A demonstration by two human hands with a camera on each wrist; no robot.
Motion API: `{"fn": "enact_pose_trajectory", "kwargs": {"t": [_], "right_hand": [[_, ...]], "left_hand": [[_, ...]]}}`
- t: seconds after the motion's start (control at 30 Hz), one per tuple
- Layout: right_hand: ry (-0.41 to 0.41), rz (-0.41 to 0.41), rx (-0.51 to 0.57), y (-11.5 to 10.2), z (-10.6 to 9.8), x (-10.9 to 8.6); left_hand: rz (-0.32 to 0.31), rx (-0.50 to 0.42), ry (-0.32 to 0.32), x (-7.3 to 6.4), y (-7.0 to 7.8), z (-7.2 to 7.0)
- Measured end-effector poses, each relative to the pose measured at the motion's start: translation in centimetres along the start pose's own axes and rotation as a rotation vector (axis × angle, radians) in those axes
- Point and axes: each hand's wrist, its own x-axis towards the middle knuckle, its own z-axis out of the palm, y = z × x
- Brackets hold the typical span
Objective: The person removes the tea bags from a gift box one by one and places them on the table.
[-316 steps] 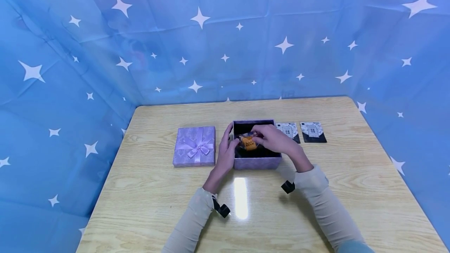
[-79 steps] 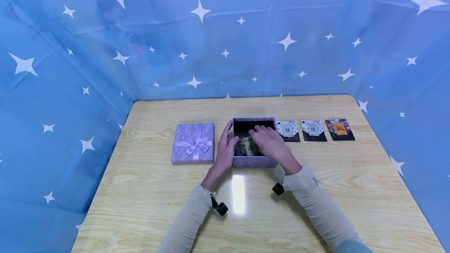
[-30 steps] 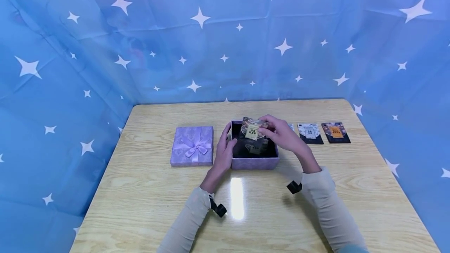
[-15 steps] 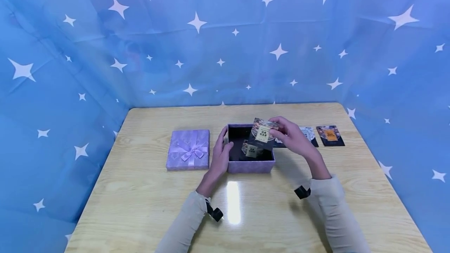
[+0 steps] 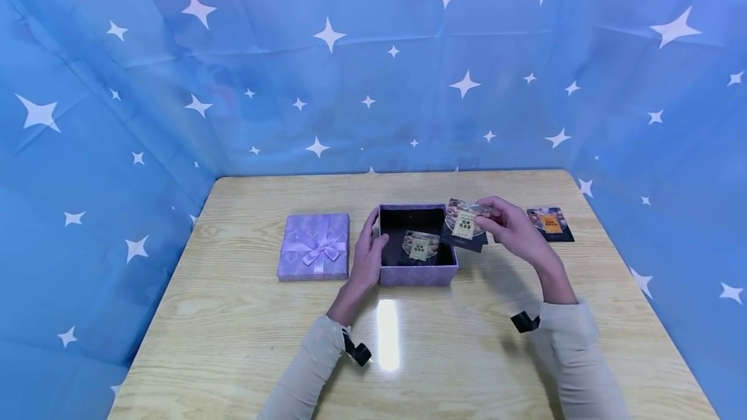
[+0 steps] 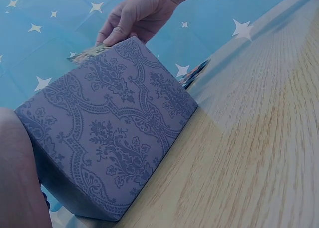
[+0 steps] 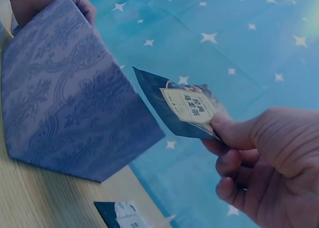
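My left hand (image 5: 366, 261) holds the left side of an open purple gift box (image 5: 419, 276), thumb at the rim and fingers along the outer wall. Inside the box lies a dark tea packet with a pale yellow label (image 5: 420, 246). My right hand (image 5: 516, 229) pinches a matching tea packet (image 5: 463, 225) by its edge between thumb and fingers, raised at the box's right rim. In the right wrist view this packet (image 7: 187, 106) hangs tilted, apart from the patterned box wall (image 7: 75, 93).
A purple lid with a ribbon bow (image 5: 314, 247) lies left of the box. An orange-labelled packet (image 5: 550, 222) lies at the right on the wooden table (image 5: 280, 342). A white-labelled packet (image 7: 130, 215) shows in the right wrist view; the head view mostly hides the white-labelled ones. A starry blue cloth (image 5: 373, 70) stands behind.
The orange-labelled packet has gone from the box to the table's right. My right hand has since lifted a yellow-labelled packet from the box and moved it rightward. My left hand stays at the box.
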Motion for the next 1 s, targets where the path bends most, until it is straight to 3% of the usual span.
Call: {"fn": "enact_pose_trajectory", "kwargs": {"t": [0.3,0.57,0.8,1.0], "right_hand": [[0.005,-0.007,-0.052,1.1,-0.9,-1.1],[-0.016,0.016,-0.062,2.8,-1.5,-2.4],[-0.058,0.066,-0.021,4.4,-0.9,-3.3],[-0.094,0.113,-0.013,5.4,-0.4,-3.9]], "left_hand": [[-0.017,-0.023,-0.001,0.2,0.0,0.1],[-0.011,-0.050,-0.008,-0.4,1.6,0.0],[0.005,-0.039,-0.011,0.1,-0.3,0.0],[0.017,-0.036,-0.013,0.1,-0.2,0.0]]}}
